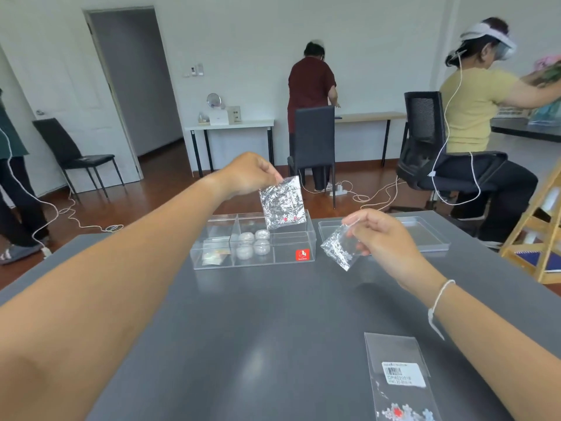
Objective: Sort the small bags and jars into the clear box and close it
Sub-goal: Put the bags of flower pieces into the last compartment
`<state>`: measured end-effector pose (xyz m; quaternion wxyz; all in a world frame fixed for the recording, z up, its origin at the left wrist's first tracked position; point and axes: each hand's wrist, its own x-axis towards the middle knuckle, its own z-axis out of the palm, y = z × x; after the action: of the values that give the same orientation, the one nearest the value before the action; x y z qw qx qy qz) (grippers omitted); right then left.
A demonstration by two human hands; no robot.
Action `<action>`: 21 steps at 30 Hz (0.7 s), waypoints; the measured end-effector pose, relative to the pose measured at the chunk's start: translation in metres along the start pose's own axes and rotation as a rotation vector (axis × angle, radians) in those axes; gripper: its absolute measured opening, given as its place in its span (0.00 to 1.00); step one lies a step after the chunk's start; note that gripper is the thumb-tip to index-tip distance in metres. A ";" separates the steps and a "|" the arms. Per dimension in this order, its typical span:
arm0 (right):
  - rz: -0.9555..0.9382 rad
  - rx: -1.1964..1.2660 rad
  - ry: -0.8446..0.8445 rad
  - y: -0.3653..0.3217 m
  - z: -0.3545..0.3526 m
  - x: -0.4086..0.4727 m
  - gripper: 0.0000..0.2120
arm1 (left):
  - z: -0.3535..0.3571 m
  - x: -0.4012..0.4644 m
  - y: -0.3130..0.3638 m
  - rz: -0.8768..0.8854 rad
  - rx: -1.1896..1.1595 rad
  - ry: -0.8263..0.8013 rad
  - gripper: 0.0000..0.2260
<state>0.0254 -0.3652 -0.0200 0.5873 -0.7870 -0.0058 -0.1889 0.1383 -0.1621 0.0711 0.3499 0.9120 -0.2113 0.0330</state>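
Note:
A clear divided box (291, 260) with a red sticker stands open on the grey table. Several small clear jars (254, 244) sit in its middle compartment and a small bag (214, 256) lies in the left one. My left hand (249, 174) pinches a silvery bag (282, 202) by its top corner, hanging above the box's right side. My right hand (379, 235) holds a smaller silvery bag (340, 249) just right of the box. The clear lid (425, 235) lies flat to the right. A flat labelled bag (397, 378) rests near the table's front edge.
The grey table (258, 329) spreads in front of me. A wooden frame (537, 238) stands at the right edge. Behind are chairs, cables on the floor, and other people at their tables.

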 end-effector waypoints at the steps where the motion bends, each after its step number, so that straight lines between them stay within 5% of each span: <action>1: -0.013 -0.009 -0.006 0.000 0.000 0.000 0.17 | 0.005 0.004 -0.002 -0.011 0.008 -0.011 0.04; 21: -0.103 -0.054 -0.059 -0.002 0.002 -0.002 0.17 | 0.060 0.012 -0.013 -0.007 0.366 -0.149 0.08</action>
<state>0.0234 -0.3625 -0.0197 0.5548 -0.8065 -0.0585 -0.1958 0.1495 -0.1972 0.0199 0.1619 0.9610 -0.2241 0.0022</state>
